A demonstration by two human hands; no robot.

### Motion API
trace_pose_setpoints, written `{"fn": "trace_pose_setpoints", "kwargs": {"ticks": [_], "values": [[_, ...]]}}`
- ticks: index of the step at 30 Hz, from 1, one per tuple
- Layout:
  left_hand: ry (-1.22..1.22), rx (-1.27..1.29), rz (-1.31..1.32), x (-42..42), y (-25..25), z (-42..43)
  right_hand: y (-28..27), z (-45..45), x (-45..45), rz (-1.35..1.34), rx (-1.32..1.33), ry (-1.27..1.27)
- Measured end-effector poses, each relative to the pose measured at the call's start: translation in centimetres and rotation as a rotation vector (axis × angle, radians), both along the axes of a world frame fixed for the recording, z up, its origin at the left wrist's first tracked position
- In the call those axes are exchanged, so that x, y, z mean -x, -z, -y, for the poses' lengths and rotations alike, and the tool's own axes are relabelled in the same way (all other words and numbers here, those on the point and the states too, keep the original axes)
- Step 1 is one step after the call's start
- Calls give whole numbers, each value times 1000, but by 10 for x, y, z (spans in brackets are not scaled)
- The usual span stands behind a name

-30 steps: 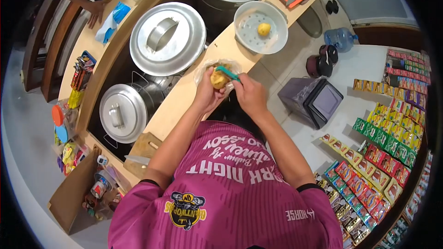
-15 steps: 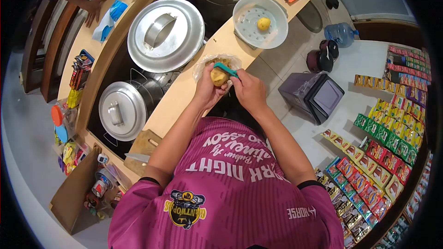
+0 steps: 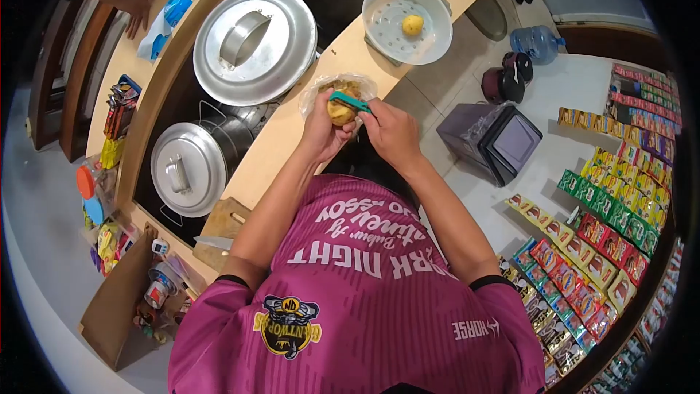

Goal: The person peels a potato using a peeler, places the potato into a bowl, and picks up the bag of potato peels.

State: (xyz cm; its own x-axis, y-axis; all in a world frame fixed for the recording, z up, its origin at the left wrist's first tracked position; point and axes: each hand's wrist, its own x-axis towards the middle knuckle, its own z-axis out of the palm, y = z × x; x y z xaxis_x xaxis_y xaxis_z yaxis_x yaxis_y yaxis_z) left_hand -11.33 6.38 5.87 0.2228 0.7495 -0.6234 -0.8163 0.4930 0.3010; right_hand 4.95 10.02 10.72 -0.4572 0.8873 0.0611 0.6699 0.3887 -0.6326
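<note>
My left hand [image 3: 322,131] is closed around a partly peeled potato [image 3: 340,114]. In my right hand [image 3: 391,133] is a green peeler [image 3: 351,101], its head lying across the upper side of the potato. Just beyond and under the potato, a clear plastic bag [image 3: 370,86] with peelings in it sits on the wooden counter. Farther along that counter, a pale perforated basin [image 3: 437,42] holds one yellow peeled potato [image 3: 412,25].
Large lidded pots [image 3: 255,45] stand left of the counter. A knife [image 3: 214,242] lies on a cutting board [image 3: 227,217] by my left arm. A dark bin [image 3: 490,143] stands at right, near hanging sachets [image 3: 583,248]. Another person's hand [image 3: 138,11] rests on the far ledge.
The whole view has shifted slightly, so the counter and pots sit a little higher and farther left. The peeler has moved slightly over the potato; both hands keep their hold.
</note>
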Motion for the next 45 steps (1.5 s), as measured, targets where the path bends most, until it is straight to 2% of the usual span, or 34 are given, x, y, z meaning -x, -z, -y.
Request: {"fn": "trace_pose_setpoints", "kwargs": {"ticks": [3,17,25,28,35,43,45], "values": [[-12,-1,62,0,4,-2,3,0,3,3,13,28],[50,-29,-16,7,5,1,15,0,9,18,33,113],[163,-114,58,18,10,2,13,-5,7,11,76,92],[201,-123,2,22,10,3,11,-3,6,-15,77,85],[223,-153,-52,23,10,1,8,-6,1,-1,-42,35],[290,-188,195,36,15,4,27,-19,-2,48,-29,61],[277,-193,188,38,13,5,27,-24,-6,78,-28,72]]}}
